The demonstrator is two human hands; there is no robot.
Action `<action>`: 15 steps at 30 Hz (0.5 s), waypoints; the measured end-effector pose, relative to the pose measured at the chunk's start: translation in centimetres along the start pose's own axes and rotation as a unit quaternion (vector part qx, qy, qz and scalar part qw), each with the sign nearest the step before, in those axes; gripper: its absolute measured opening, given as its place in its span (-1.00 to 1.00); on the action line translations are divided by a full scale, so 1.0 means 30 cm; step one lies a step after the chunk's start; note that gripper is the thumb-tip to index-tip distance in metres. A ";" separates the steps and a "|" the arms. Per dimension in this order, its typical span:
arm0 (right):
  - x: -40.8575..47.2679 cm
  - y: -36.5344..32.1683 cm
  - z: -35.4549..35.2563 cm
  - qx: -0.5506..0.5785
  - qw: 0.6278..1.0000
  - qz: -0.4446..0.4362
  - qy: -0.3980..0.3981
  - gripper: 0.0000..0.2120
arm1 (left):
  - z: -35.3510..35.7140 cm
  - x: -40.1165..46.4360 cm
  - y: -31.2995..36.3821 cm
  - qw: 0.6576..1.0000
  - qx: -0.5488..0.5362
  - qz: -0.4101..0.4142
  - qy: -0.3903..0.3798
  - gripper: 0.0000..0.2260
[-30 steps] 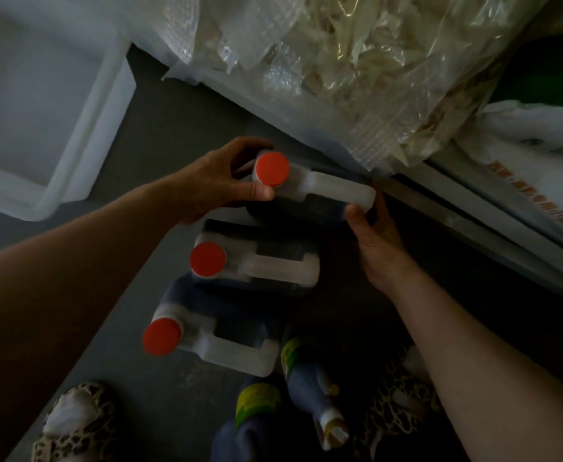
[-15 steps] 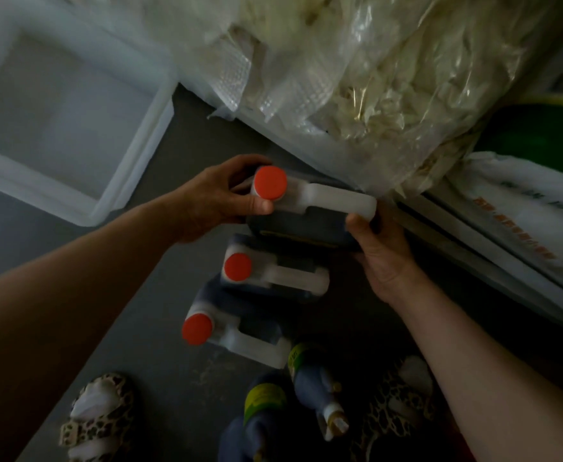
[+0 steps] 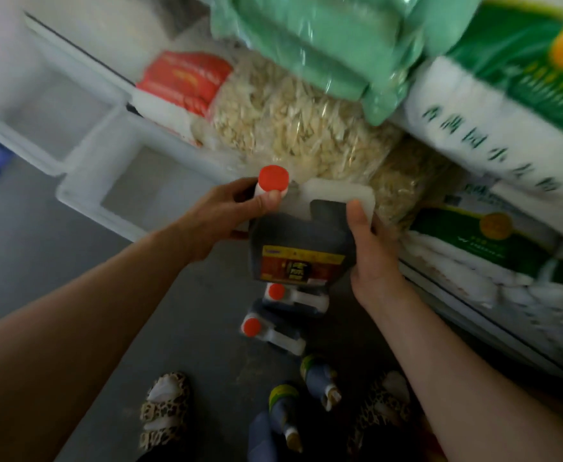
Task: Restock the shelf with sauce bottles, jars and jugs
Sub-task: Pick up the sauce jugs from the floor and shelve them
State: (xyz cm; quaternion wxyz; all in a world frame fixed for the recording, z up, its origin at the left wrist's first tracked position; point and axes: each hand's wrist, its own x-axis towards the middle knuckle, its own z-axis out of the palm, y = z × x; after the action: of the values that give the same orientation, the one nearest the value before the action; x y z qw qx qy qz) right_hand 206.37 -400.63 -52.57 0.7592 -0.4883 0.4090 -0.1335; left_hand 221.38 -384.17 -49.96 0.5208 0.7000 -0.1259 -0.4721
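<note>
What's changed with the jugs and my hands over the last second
The jug you were gripping on the floor has been lifted clear and is now in the air in front of the shelf bags. Your left hand still holds its neck below the red cap, your right hand its handle side. The two other jugs and the small bottles stayed on the floor.

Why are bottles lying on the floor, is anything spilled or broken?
No spill or damage shows. Two red-capped jugs and two smaller bottles lie on the grey floor, seemingly awaiting shelving. Both hands hold a third jug upright.
</note>
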 end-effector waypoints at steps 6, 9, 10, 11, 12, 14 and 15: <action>-0.258 -0.352 0.138 0.021 0.999 -0.012 0.049 -0.26 | -0.025 -0.274 0.386 0.996 0.035 0.063 0.042 -0.83; -0.399 -0.554 0.167 0.012 0.997 -0.050 0.064 -0.24 | -0.004 -0.429 0.605 0.992 0.047 0.105 0.043 -0.92; -0.452 -0.628 0.171 0.010 0.996 -0.057 0.063 -0.29 | 0.009 -0.481 0.681 0.990 0.052 0.122 0.041 -0.96; -0.507 -0.703 0.173 0.009 0.996 -0.062 0.062 -0.34 | 0.024 -0.535 0.760 0.988 0.055 0.137 0.041 -0.99; -0.566 -0.781 0.176 0.005 0.995 -0.072 0.062 -0.41 | 0.041 -0.585 0.836 0.986 0.058 0.150 0.039 -0.96; -0.665 -0.928 0.172 0.008 0.992 -0.101 0.077 -0.53 | 0.085 -0.686 0.990 0.981 0.061 0.180 0.032 -0.79; -0.714 -1.004 0.170 0.016 0.989 -0.118 0.087 -0.54 | 0.108 -0.735 1.065 0.978 0.063 0.194 0.033 -0.68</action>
State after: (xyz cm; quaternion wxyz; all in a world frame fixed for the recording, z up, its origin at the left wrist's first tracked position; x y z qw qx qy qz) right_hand 202.66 -399.18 -15.49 0.7076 -0.5073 0.4109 -0.2703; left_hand 217.37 -385.03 -11.21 0.5610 0.7093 -0.2713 -0.3296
